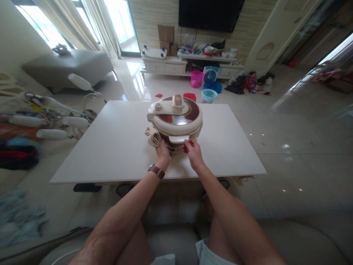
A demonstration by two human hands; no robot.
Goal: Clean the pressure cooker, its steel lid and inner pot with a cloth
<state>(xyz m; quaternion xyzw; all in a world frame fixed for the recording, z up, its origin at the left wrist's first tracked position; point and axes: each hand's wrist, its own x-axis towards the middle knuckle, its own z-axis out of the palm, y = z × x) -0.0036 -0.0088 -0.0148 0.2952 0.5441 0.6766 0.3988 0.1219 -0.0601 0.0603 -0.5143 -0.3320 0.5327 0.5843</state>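
Observation:
A cream electric pressure cooker (176, 125) with a brown, glossy lid sits upright on the white table (116, 147). Its front handle (178, 139) points toward me. My left hand (163, 151), with a brown-strapped watch on the wrist, is closed on a bunched beige cloth (153, 136) against the cooker's lower front left. Part of that cloth seems to run below the handle. At the handle's right end, the fingers of my right hand (193, 151) are pinched together. What they grip, if anything, is hidden.
Beyond the table stand a pink basket (196, 79), a light blue basket (209, 95) and a cluttered TV cabinet (165, 67). A lamp with white arms (52, 134) is close to the table's left edge. The sofa (168, 239) lies beneath me.

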